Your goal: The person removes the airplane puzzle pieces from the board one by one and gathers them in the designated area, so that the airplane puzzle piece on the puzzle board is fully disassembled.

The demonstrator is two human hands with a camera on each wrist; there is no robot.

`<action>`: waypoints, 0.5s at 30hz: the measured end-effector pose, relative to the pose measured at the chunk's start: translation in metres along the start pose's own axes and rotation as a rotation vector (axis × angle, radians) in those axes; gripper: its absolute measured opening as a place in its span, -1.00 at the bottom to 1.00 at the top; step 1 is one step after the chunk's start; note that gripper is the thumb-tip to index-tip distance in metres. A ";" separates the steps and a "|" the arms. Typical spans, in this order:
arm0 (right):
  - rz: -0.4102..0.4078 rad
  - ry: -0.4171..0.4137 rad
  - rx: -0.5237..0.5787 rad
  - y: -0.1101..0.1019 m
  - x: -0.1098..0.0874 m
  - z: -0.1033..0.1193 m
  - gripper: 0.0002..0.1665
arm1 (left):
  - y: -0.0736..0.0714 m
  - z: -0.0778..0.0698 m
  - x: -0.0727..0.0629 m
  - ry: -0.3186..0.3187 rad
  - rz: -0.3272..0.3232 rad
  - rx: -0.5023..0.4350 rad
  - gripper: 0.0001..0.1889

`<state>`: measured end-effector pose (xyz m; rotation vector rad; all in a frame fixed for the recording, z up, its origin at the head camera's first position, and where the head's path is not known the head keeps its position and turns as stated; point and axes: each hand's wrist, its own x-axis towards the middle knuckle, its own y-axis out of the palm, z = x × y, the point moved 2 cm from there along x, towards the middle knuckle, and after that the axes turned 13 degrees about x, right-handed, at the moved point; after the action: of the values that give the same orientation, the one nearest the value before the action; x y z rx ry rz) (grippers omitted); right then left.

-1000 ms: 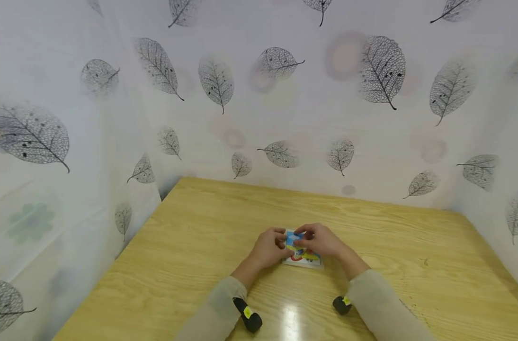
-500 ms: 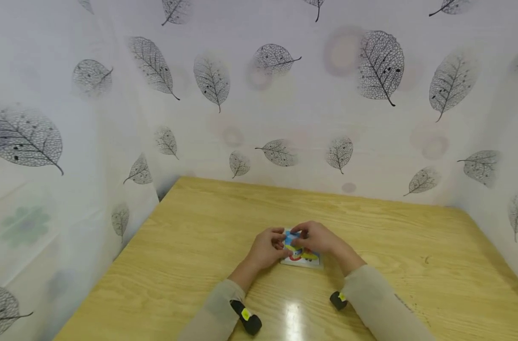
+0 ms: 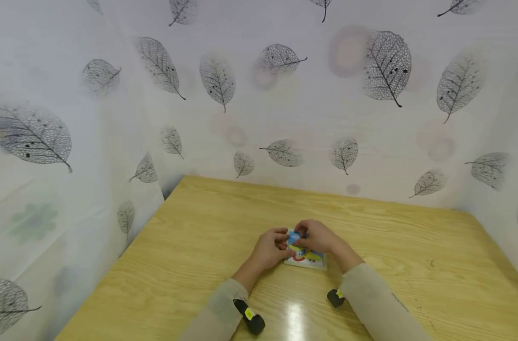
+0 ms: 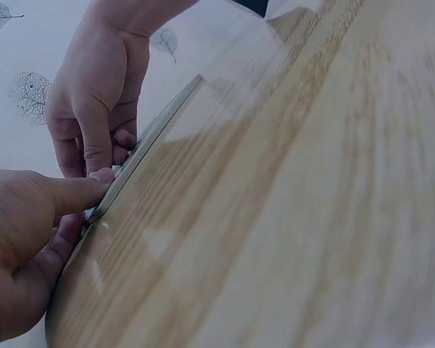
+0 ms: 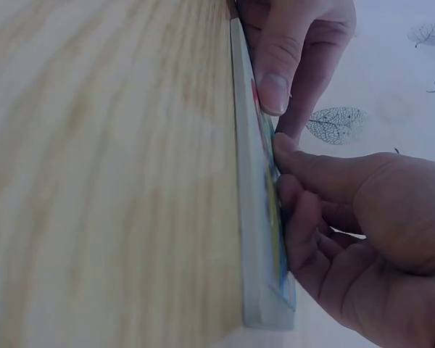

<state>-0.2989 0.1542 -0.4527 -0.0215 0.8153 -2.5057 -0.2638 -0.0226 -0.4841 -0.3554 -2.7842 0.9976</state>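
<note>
A small square picture-puzzle board with a pale rim lies flat on the table, its picture blue, yellow and red. My left hand grips its left side, thumb over the picture and fingers along the edge. Over the board's upper part, my right hand pinches at a blue puzzle piece with thumb and fingertips; most of that piece is hidden. In the right wrist view the board's thick pale edge shows, with the right thumb close to the left thumb at its surface.
The wood-grain table extends around both hands. A white cloth with grey leaf prints hangs behind it and along both sides. Black wrist cameras sit on the sleeves, low over the tabletop.
The right fingers have shifted slightly over the board's top, and the light blue piece beneath them has turned a little. The left hand keeps its hold on the board.
</note>
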 end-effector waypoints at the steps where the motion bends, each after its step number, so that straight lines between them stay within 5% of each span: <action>1: -0.007 0.011 0.007 0.000 0.000 -0.002 -0.63 | 0.001 0.000 0.000 -0.002 0.004 0.000 -0.47; 15: -0.232 0.040 0.247 0.002 -0.009 -0.009 -0.81 | 0.002 0.003 0.002 -0.001 -0.001 -0.003 -0.40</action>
<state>-0.2914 0.1619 -0.4606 0.0192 0.5391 -2.8181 -0.2661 -0.0223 -0.4871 -0.3538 -2.7868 0.9935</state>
